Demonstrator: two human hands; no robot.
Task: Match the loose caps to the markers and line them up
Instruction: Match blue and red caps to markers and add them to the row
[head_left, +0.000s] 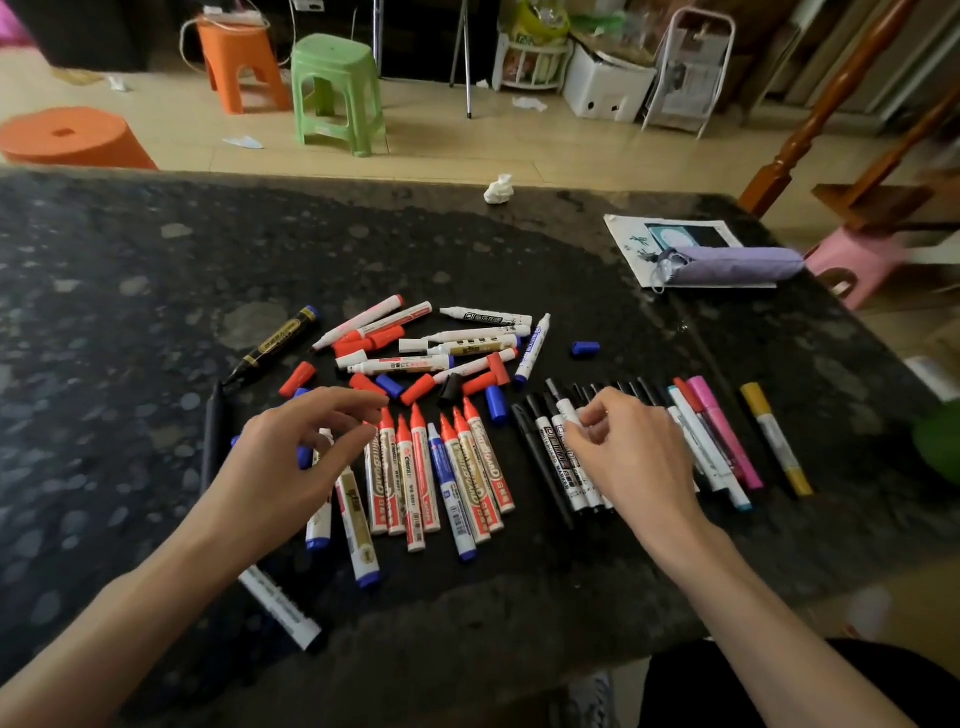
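Tissue (498, 189), pouch (737, 265), loose caps (586, 348) beyond — left hand (291, 460) slack, right hand (631, 460) round marker (566, 411)

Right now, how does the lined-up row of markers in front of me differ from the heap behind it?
The row lies side by side, tips pointing away; the heap is criss-crossed at all angles. The markers in the row wear caps, mostly red; several in the heap are bare-tipped, with loose caps scattered among them. Both are mostly white-barrelled markers on the dark table.
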